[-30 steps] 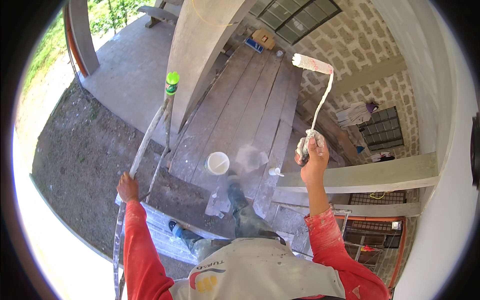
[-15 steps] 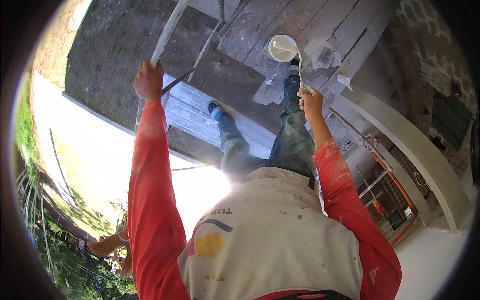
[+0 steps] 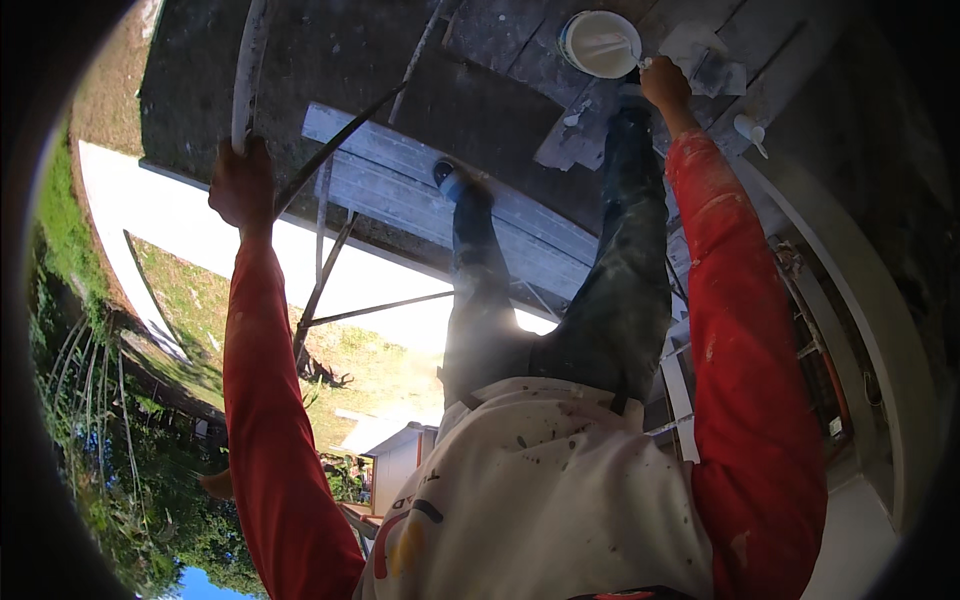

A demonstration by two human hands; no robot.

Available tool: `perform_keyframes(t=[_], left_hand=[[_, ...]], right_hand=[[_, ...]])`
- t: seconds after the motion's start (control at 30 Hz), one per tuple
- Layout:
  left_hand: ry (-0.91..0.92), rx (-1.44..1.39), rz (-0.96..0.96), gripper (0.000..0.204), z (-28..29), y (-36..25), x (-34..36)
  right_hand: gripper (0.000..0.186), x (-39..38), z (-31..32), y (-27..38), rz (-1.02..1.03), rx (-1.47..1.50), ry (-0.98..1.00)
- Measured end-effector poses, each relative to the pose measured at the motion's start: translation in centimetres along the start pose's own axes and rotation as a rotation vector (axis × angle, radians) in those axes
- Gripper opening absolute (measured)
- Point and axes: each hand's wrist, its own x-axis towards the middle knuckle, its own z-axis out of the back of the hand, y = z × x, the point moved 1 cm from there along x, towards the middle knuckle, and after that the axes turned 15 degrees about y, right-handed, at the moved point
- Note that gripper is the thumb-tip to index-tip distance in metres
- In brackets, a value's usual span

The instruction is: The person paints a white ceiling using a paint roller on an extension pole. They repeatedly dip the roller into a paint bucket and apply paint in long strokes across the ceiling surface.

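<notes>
My left hand [image 3: 242, 190] is closed around a pale, upright metal pole [image 3: 250, 70] at the far left. On the right, my arm stretches forward, and my right hand [image 3: 667, 85] grips the handle of a paint roller. The head of the paint roller [image 3: 608, 46] is inside a white bucket [image 3: 567, 48], against white paint. Its thin wire frame passes over the bucket's right rim, and the fingers largely hide the handle. The bucket stands on the planks just beyond my right foot.
My left foot [image 3: 445, 174] is on a pale slatted platform [image 3: 370, 180], with ground visible beyond its edge. Dark braces [image 3: 340, 140] cross beside the left pole. Paint-stained sheets [image 3: 705, 60] and a small white cylindrical object [image 3: 746, 128] lie right of the bucket. A curved pale ledge [image 3: 840, 250] runs along the right.
My right hand has reached forward and right, lowering the paint roller from above the bucket into it. My left hand still holds the pole. The whole view has shifted.
</notes>
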Motion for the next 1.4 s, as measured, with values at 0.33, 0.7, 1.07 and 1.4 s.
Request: perform_keyframes(t=[0.33,0.7,1.07,1.4], left_hand=[[-0.056,-0.024,-0.048,0.035,-0.2,0.5,0.1],[-0.069,-0.047,-0.038,0.034,-0.5,1.0,0.0],[-0.090,-0.058,-0.068,0.032,-0.6,1.1,0.3],[-0.084,-0.061,-0.090,0.033,-0.7,0.9,0.6]], right_hand=[[0.029,9.1,0.4,2.5,0.187,-0.268,0.156],[0.032,8.2,2.5,2.5,0.210,-0.262,0.184],[0.028,11.0,-0.5,3.9,0.134,-0.247,0.182],[0.028,12.7,-1.7,3.8,0.190,-0.312,0.227]])
